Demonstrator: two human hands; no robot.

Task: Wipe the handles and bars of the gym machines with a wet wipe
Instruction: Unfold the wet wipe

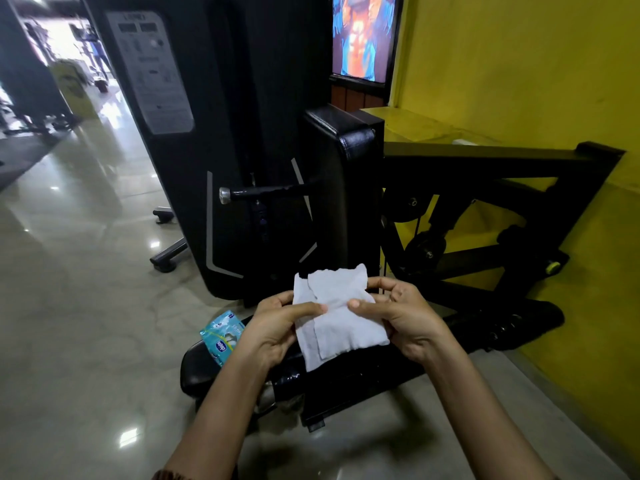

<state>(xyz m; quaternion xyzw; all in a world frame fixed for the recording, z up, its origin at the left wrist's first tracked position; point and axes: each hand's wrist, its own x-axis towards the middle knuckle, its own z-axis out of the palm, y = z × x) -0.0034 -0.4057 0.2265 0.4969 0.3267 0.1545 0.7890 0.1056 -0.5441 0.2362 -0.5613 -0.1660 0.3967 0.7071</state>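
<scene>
A white wet wipe (337, 317), partly folded, is held up between both hands over the machine's black seat (207, 368). My left hand (273, 329) pinches its left edge with thumb on top. My right hand (403, 320) pinches its right edge, fingers curled behind. Beyond it, a black handle bar with a chrome end cap (263, 192) sticks out leftward from the machine beside the upright black back pad (341, 188). A light blue wipes packet (223, 336) lies on the seat, left of my left hand.
The tall black weight-stack housing (214, 133) with an instruction label stands behind the handle. Black frame beams and pulleys (485, 209) run to the right against a yellow wall (519, 64). Glossy tiled floor (86, 254) spreads to the left.
</scene>
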